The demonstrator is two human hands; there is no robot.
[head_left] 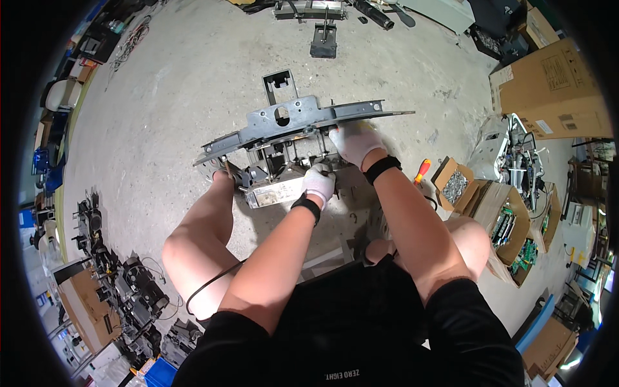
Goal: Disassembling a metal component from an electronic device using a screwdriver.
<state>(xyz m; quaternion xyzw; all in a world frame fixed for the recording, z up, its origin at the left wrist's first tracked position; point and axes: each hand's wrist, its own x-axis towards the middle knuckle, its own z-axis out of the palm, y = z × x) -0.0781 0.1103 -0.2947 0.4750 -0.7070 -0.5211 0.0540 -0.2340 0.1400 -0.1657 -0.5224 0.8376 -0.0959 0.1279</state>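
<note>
A metal machine assembly [274, 161] stands on the floor between my legs, topped by a long grey curved bracket [284, 118] with a round hole and an upright rectangular loop. My right hand [358, 143], in a white glove, grips the assembly under the right part of the bracket; its fingertips are partly hidden there. Nearer to me, my gloved left hand [318, 182] is closed at the silver lower block [274, 195]. What its curled fingers hold is too small or hidden to make out.
A red-and-yellow screwdriver [422, 171] is to the right, beside a small box of screws [455, 187]. Cardboard boxes with circuit boards [523, 258] stand farther right. Dark machine parts [138, 290] lie at left. A metal part [324, 42] lies ahead.
</note>
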